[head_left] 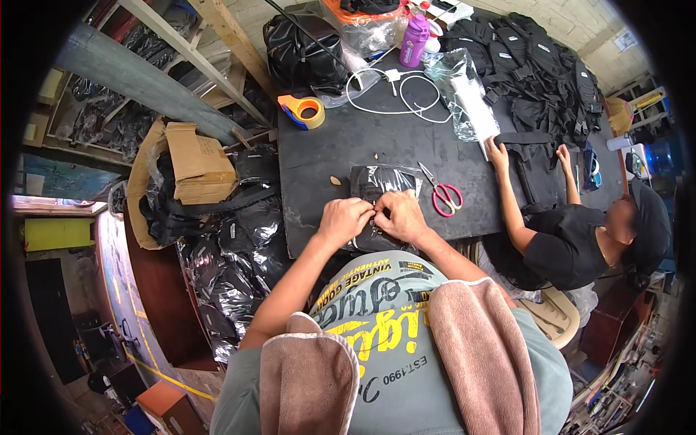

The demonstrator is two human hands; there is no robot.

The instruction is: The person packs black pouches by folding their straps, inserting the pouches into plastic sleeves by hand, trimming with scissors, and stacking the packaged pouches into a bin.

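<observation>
A folded black fabric item in a clear plastic bag (388, 177) lies at the front edge of the dark table, just before my body. My left hand (346, 221) and my right hand (403, 216) meet over its near end. Both hands are closed, fingertips pinched together on the plastic. What exactly lies between the fingers is hidden by the knuckles. Scissors with pink handles (446, 199) rest to the right of the bag, blades pointing away to the left. A small brown scrap (335, 180) sits left of the bag.
An orange tape dispenser (299, 109), a white cable (395, 110) and a purple bottle (414, 42) stand or lie farther back. Black bags (533, 61) are heaped at the far right. A co-worker (573, 243) handles a black bag there. Plastic-wrapped packages (232, 254) pile up at left.
</observation>
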